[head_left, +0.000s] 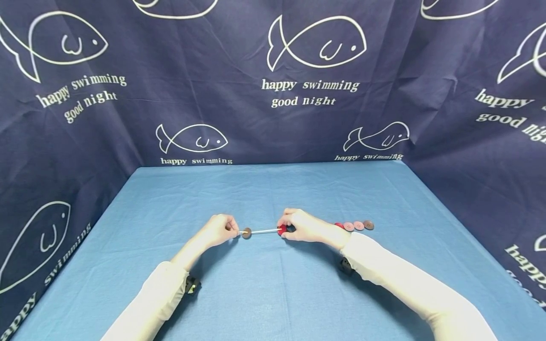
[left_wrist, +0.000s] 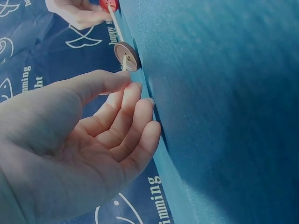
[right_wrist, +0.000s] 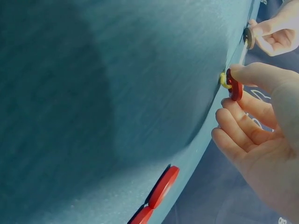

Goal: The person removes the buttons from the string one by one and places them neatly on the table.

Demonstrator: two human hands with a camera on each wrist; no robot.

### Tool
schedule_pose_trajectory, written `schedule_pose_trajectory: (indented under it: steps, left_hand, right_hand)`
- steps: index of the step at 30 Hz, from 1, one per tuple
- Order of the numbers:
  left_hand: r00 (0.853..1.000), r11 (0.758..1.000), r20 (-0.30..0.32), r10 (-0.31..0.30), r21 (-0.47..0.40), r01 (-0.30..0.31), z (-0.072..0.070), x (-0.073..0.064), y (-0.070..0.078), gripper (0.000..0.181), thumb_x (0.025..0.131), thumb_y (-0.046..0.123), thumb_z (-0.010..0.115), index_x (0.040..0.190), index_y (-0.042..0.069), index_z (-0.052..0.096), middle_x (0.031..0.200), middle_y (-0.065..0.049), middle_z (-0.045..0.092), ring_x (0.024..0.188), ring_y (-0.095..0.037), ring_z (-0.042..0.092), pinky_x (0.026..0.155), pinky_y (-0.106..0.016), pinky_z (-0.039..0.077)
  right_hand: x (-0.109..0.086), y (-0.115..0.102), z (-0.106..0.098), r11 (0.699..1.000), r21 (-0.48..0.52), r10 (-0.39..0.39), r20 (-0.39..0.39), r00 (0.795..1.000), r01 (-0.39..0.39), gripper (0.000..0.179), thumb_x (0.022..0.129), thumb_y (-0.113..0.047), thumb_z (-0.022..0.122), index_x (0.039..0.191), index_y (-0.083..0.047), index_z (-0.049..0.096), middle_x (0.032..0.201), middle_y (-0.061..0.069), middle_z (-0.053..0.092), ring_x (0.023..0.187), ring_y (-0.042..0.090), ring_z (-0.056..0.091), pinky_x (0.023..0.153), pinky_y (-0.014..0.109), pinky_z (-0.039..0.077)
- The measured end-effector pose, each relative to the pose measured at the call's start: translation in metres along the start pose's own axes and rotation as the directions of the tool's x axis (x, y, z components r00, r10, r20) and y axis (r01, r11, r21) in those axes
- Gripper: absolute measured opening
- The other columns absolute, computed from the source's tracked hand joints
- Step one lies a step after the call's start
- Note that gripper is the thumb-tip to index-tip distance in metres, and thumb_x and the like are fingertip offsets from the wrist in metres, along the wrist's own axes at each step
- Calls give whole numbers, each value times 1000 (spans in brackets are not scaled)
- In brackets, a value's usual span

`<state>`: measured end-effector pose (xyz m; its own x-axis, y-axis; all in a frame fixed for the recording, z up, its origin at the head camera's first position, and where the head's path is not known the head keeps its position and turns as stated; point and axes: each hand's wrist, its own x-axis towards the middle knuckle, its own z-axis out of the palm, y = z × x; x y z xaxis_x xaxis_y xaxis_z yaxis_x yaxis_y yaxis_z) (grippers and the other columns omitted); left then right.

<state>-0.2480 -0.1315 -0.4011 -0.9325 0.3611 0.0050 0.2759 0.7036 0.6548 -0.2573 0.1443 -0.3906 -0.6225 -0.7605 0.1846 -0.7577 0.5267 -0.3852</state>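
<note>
Between the two hands a pale string (head_left: 265,231) runs taut just above the table. A brown button (head_left: 246,233) (left_wrist: 127,56) is threaded on it near my left hand (head_left: 221,229), whose thumb and index finger pinch the string's end. At the other end, my right hand (head_left: 301,225) pinches a red button (head_left: 282,230) (right_wrist: 235,86) by its rim, between thumb and fingertips. A yellowish loop of cord (right_wrist: 224,80) sticks out from that button's far face in the right wrist view. The left fingertips partly hide the string's left end.
Right of the right hand, a row of buttons lies on the blue tablecloth (head_left: 273,289): a red one (head_left: 339,225) partly behind the forearm, two pink ones (head_left: 349,227) and a brown one (head_left: 368,225). A dark fish-print curtain (head_left: 247,113) hangs behind the table.
</note>
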Motion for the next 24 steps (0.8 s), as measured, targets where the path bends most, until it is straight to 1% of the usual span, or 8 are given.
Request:
schedule_pose_trajectory:
  steps: [7,15,20,24]
  left_hand:
    - [1000,1000,4,-1,-1,1,0,-1,0,5,82,4,64,77,5,65,66,-1,62,55,-8,52,52,-24,45]
    - [1000,1000,8,-3,-9,3,0,0,-1,5,82,4,64,77,5,65,66,-1,62,54,-9,53,52,-24,45]
    - [1000,1000,8,0,-9,0,0,2,-3,6,82,4,63,77,5,65,66,-1,62,55,-9,53,52,-24,45]
    - [1000,1000,11,6,-2,-6,0,2,-4,6,83,4,63,77,5,65,67,-1,62,55,-9,53,53,-24,46]
  right_hand:
    - [-2,1,0,1000,-8,-9,-2,1000,9,18,79,-9,69,96,-3,68,87,6,58,79,17,56,71,24,47]
    - [-5,2,-1,999,-3,-36,-29,999,36,16,78,-8,71,93,-3,68,85,7,58,77,18,57,71,24,47]
    - [-6,3,-1,1000,-10,-16,-22,1000,16,15,78,-9,70,92,-4,68,84,6,57,76,16,56,70,22,47]
    - [-7,4,-3,1000,-5,-7,-12,1000,7,15,79,-9,69,93,-4,68,84,6,56,76,17,56,69,22,46]
